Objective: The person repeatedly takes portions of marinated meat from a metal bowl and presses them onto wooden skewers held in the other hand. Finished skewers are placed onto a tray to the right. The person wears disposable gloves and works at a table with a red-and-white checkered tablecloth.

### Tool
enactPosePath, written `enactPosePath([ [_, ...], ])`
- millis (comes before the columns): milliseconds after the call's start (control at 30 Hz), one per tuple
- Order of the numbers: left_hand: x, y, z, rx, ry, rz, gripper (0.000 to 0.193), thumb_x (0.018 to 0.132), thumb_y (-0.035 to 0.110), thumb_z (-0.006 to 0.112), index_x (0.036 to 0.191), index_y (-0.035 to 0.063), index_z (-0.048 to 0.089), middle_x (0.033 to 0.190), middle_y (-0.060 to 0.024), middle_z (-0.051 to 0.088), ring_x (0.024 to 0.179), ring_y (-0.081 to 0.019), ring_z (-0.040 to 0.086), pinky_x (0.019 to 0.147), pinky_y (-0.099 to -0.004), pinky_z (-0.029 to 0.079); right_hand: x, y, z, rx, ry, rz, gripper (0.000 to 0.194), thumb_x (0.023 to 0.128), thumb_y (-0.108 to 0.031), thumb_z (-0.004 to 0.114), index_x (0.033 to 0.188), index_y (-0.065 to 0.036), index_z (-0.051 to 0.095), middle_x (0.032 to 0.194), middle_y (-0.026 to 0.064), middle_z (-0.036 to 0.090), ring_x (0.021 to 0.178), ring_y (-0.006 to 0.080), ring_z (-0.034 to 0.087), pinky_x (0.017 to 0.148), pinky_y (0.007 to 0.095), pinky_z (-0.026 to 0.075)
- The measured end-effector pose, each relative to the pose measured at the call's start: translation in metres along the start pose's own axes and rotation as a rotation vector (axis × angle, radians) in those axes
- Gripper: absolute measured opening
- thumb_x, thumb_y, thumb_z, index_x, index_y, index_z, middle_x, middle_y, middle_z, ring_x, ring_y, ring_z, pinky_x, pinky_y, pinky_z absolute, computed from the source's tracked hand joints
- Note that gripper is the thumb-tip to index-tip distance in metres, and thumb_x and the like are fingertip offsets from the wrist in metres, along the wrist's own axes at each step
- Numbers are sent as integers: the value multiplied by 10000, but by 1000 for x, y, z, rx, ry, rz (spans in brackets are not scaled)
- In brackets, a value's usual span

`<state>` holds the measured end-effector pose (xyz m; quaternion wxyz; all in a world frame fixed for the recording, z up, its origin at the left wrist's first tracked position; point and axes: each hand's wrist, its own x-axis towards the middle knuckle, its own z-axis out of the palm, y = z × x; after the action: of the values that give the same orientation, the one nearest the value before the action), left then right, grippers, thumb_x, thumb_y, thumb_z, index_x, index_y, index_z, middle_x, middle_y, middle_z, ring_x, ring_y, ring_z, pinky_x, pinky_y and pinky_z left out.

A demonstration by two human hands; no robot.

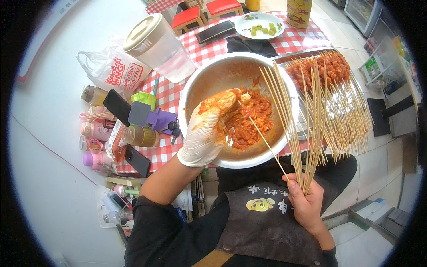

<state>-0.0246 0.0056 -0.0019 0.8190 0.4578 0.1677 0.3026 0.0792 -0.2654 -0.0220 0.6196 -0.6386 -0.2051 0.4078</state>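
Observation:
A large metal bowl (239, 163) holds red, sauce-coated meat pieces (253, 128). Inside it is my left hand (211, 125), in a pale glove smeared with sauce; its fingers close on a piece of meat at the tip of one bamboo skewer (265, 141). My right hand (305, 200) is bare and grips that skewer's lower end between thumb and finger, together with a fanned bunch of bamboo skewers (312, 133). To the right, a metal tray (303, 125) carries many loaded meat skewers (320, 68), their bare sticks pointing towards me.
On the red checked tablecloth (166, 90) stand a lidded plastic pitcher (160, 46), a plate (243, 29) of green grapes, a phone (215, 31) and a black cloth (250, 47). Left lie a propped phone (117, 106), a jar (140, 136), keys (174, 128) and pink bottles (96, 130).

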Motion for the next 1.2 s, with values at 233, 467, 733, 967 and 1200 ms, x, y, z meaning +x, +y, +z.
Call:
enactPosePath([
  [233,5,11,0,-42,-41,-28,449,1024,252,582,1371,-32,544,1408,-148,588,1240,-286,618,1067,-436,511,2,-4,2,-32,-7,-21,203,1013,-104,603,1114,61,660,676,-46,526,533,14,405,487,192,294],
  [467,8,2,2,-24,95,-1,403,1029,215,593,1347,-31,566,1337,-151,624,1201,-284,639,1016,-416,547,4,-4,5,-28,-7,-32,204,1014,-106,601,1109,63,662,683,-42,531,533,13,403,488,192,294],
  [733,4,-2,0,-102,66,-42,394,1048,190,552,1374,-31,540,1372,-168,594,1246,-278,601,1069,-421,504,6,-3,3,-67,-12,-17,201,998,-97,608,1103,43,706,676,-24,595,578,36,511,532,216,398],
  [967,2,0,0,-165,164,-140,406,1047,181,556,1386,-39,522,1396,-177,574,1273,-275,580,1082,-418,497,10,-6,5,-51,-28,34,199,1000,-103,603,1096,36,709,669,-23,590,599,31,518,546,213,400],
  [1200,8,3,3,-46,39,-224,422,1040,174,558,1393,-53,515,1347,-176,609,1211,-268,627,1060,-402,508,21,-7,10,93,-59,14,247,1028,-140,581,1156,61,645,677,-41,519,524,21,411,485,191,314],
])
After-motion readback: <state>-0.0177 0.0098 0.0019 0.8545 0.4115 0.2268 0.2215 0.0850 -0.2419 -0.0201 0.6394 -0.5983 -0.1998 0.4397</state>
